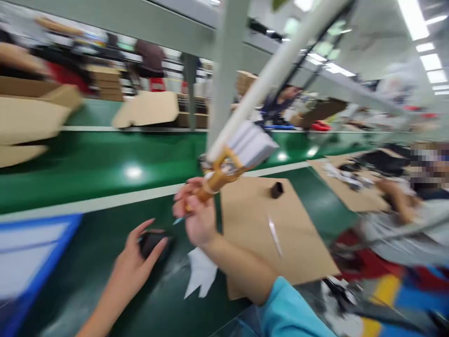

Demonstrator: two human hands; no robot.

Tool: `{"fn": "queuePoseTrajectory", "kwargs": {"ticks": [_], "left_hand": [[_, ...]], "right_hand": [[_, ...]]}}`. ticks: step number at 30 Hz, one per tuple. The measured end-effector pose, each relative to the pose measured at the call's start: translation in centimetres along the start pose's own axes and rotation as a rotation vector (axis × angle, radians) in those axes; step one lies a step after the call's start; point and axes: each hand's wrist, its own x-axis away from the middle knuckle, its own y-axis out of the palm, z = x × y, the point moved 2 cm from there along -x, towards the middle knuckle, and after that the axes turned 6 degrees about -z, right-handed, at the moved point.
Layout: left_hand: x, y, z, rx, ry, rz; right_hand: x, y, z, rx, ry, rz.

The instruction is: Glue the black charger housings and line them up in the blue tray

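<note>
My left hand [135,260] grips a small black block-like object [152,243] between thumb and fingers, low over the dark green work surface. Blur hides that object's details. Above and to the right, my right hand [199,213] is wrapped around an orange-brown handheld tool [219,175] with a thin light-blue tip that points down towards the left hand. The tool's exact kind is not clear. White folded paper [250,145] shows just behind it. Below my right wrist lies a cut piece of white paper [202,271].
A cardboard sheet [259,224] on the right carries a small dark block [277,190] and a thin white stick [274,235]. A blue-rimmed tray [52,252] stands at left. Beyond runs a green conveyor belt [105,164]. A white pole [266,89] slants overhead. A co-worker's arm [396,199] is at right.
</note>
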Motion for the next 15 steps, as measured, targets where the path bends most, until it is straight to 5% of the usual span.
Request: {"fn": "queuePoseTrajectory", "kwargs": {"ticks": [3,6,11,15], "left_hand": [[0.9,-0.7,0.4,0.76,-0.264,-0.078],[0.7,-1.1,1.0,1.194,-0.265,-0.15],[1.3,-2.0,2.1,1.358,-0.155,-0.211],[3.2,-5.0,2.5,1.178,-0.045,-0.18]], "right_hand": [[-0.1,-0.4,-0.2,0.006,-0.047,0.017],[-0.5,-0.8,-0.2,0.055,-0.072,-0.003],[-0.4,-0.7,-0.6,0.077,-0.09,-0.036],[-0.3,-0.7,-0.7,0.098,-0.098,-0.046]]}}
